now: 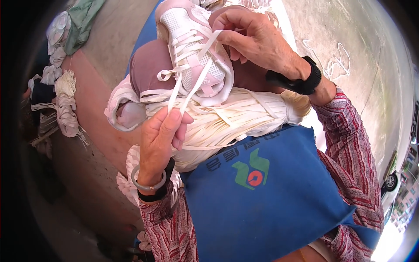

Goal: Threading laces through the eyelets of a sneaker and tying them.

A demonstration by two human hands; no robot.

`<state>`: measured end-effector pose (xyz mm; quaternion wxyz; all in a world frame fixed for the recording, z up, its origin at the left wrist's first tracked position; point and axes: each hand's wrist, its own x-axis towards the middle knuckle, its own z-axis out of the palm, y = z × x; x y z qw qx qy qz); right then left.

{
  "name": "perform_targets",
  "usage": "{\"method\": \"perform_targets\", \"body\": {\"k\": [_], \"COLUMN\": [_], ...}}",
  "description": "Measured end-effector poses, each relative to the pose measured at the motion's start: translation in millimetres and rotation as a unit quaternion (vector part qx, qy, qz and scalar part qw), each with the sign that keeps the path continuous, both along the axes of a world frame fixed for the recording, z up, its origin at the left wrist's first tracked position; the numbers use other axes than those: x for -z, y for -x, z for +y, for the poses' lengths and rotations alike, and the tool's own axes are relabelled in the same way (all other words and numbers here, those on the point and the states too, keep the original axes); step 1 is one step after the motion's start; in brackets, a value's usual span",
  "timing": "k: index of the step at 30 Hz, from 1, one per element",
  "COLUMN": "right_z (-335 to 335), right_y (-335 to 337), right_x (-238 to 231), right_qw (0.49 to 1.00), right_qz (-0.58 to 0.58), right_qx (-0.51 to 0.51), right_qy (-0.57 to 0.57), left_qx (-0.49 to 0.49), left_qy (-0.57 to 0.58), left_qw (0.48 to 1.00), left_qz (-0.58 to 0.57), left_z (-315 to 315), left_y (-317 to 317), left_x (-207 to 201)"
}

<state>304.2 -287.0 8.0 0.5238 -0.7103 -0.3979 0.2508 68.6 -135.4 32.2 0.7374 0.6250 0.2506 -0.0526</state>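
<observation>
A white and pale pink sneaker rests over my knees with its toe toward me. White lace runs crosswise through its eyelets, and a small loop sticks out at its left side. My left hand, below the toe, pinches strands of the flat white shoelace between thumb and fingers. Above the sneaker's right side, my right hand pinches another stretch of lace, which slants down to the eyelets. A thick bundle of cream laces lies across my lap. Left of it sits a second pink and white shoe.
A blue apron covers my lap. On the ground at right lies a loose white lace. To the left are more lace bundles, a green cloth and a reddish floor strip. A car wheel shows far right.
</observation>
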Motion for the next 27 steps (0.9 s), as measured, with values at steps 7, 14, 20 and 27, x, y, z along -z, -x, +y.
{"method": "perform_targets", "body": {"k": [7, 14, 20, 27], "right_z": [22, 11, 9, 15], "right_y": [-9, -7, -7, 9], "right_x": [-7, 2, 6, -16], "right_qw": [0.996, 0.996, 0.992, 0.995], "right_qz": [-0.052, -0.077, -0.122, 0.097], "right_qx": [-0.027, -0.016, -0.009, 0.037], "right_qy": [0.064, 0.035, 0.008, 0.000], "left_qx": [0.103, -0.025, 0.063, 0.034], "left_qy": [-0.043, -0.386, -0.412, -0.263], "left_qw": [0.992, 0.922, 0.909, 0.964], "left_qz": [0.056, 0.014, -0.027, 0.012], "left_z": [-10, 21, 37, 35], "left_y": [-8, -40, -55, -65], "left_x": [-3, -4, 16, 6]}}
